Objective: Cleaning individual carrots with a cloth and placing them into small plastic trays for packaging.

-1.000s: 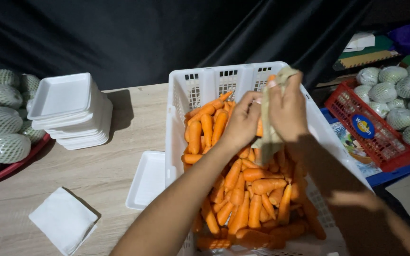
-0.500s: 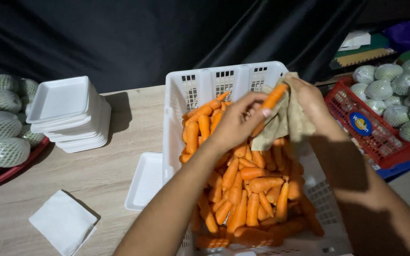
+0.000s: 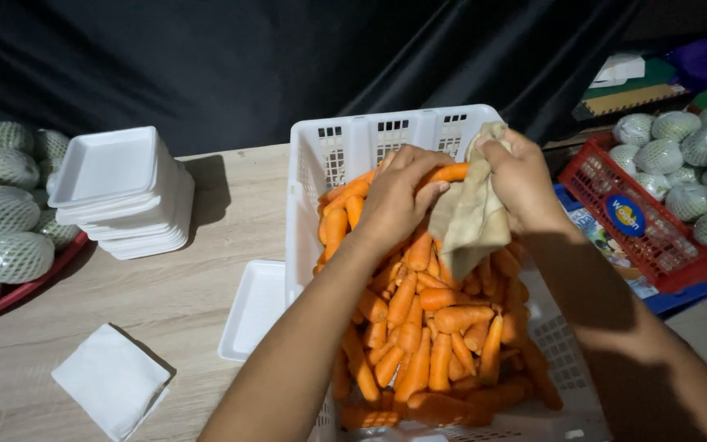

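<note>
Your hands work one carrot over the crate's far end.
Your left hand (image 3: 393, 200) grips the carrot (image 3: 450, 173); your right hand (image 3: 520, 176) clutches a tan cloth (image 3: 470, 219) against it, above the white crate (image 3: 370, 139) at the surface's (image 3: 206, 286) back edge.

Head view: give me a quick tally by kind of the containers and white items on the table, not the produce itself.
White plastic crate of carrots: 1
Red baskets of netted fruit, one right, one left: 2
Stack of white foam trays: 1
Single foam tray: 1
White napkin: 1
Beige cloth: 1
Total: 7
</note>
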